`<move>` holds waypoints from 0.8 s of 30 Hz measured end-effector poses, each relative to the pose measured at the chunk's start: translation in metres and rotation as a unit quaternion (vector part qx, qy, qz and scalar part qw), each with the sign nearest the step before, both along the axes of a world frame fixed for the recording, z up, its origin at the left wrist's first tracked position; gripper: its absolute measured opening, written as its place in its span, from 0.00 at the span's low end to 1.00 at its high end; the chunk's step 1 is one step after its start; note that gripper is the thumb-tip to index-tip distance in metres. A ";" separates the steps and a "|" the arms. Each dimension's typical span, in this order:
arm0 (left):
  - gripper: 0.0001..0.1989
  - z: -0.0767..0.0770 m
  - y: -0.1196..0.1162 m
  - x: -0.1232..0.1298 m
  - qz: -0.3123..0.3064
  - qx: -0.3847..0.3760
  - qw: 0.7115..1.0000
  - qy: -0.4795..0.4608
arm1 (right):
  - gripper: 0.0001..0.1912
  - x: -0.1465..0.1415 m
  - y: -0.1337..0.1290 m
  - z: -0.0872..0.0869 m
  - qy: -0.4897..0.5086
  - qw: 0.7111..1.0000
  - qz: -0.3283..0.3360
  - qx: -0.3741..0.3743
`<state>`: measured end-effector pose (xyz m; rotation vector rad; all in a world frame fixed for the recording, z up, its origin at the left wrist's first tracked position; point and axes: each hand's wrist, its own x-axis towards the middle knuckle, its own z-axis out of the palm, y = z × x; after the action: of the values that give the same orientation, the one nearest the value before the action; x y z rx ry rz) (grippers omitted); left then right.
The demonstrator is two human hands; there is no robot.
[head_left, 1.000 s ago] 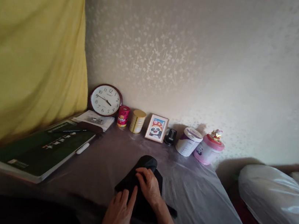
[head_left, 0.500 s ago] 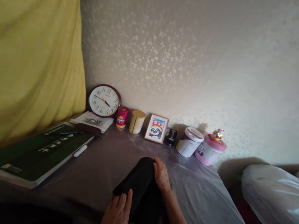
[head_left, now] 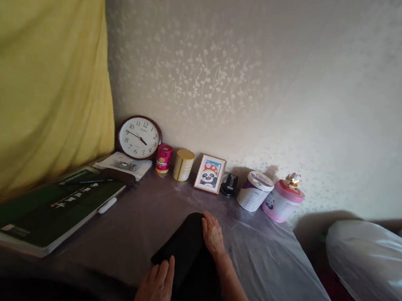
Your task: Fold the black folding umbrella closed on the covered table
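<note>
Smooth grey sheeting (head_left: 271, 260) covers the desk (head_left: 130, 230). Directly on it: folded black fabric (head_left: 188, 243), large green-covered book (head_left: 53, 212), red cylindrical tin (head_left: 163, 160), yellow cylindrical tin (head_left: 183, 167), framed panda picture (head_left: 210, 173), two round lidded tubs (head_left: 253, 194).

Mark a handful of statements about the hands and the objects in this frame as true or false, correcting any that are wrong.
1. The left hand and right hand both touch the black item. True.
2. The panda picture stands left of the yellow can. False: it stands to the right.
3. A figurine sits on the pink-lidded tub. True.
4. The clock lies face down. False: it stands with its dial showing.
5. A pen lies on the green book. True.
</note>
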<state>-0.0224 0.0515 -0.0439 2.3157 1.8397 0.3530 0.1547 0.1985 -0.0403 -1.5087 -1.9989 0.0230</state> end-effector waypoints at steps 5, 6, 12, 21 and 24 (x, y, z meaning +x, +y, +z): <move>0.35 0.013 -0.001 -0.001 0.001 -0.006 1.000 0.024 | 0.18 0.008 -0.017 -0.005 0.021 0.997 -0.013 0.071; 0.36 0.016 -0.001 -0.001 0.007 -0.007 0.999 0.032 | 0.17 0.007 -0.026 -0.008 0.019 0.997 0.002 0.076; 0.36 0.024 -0.004 -0.007 0.021 -0.106 0.994 -0.002 | 0.17 0.012 -0.046 -0.019 0.071 0.996 0.002 0.054; 0.32 0.054 -0.005 -0.033 0.019 -0.261 0.875 -0.407 | 0.17 0.061 -0.055 0.002 0.353 0.933 -0.047 -0.040; 0.30 0.074 -0.009 -0.040 -0.002 -0.288 0.816 -0.501 | 0.18 0.067 -0.069 0.013 0.348 0.937 -0.029 -0.028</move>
<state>-0.0623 0.0422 0.0297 1.2781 1.1458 0.7121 0.2218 0.1299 -0.0272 -1.3386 -1.3884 0.5220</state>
